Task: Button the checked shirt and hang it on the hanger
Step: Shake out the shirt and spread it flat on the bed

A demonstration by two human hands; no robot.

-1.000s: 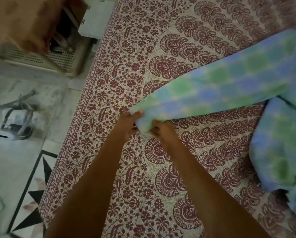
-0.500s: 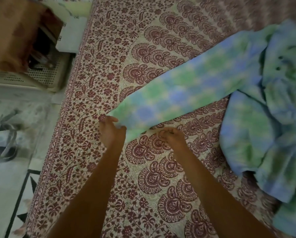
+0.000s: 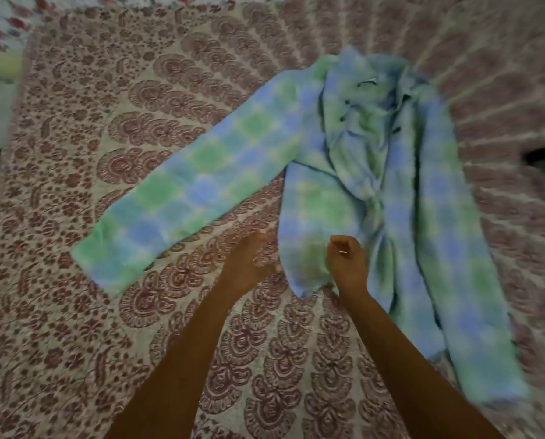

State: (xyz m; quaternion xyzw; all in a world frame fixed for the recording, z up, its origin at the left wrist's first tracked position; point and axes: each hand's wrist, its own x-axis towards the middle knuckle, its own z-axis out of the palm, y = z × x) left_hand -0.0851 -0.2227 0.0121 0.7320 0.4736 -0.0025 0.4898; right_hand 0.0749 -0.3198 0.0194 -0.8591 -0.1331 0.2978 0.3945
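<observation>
The checked shirt [image 3: 375, 191], blue and green, lies crumpled and unbuttoned on the patterned bedsheet [image 3: 138, 312]. Its dark buttons show near the collar. One sleeve [image 3: 195, 185] lies stretched flat toward the left, and the other runs down the right side. My left hand [image 3: 249, 264] hovers over the bedsheet just left of the shirt's lower front panel, fingers apart and blurred, holding nothing. My right hand [image 3: 347, 261] is over that panel near its hem with fingers curled; whether it grips cloth is unclear. No hanger is in view.
A dark object [image 3: 543, 158] lies on the bed at the far right. Floral fabric [image 3: 2, 30] sits past the sheet's top left corner. The bed's left edge runs down the frame's left side.
Both hands let go of the sleeve cuff and moved right to the shirt's lower front. The sleeve now lies flat. The view swung right, showing the whole shirt.
</observation>
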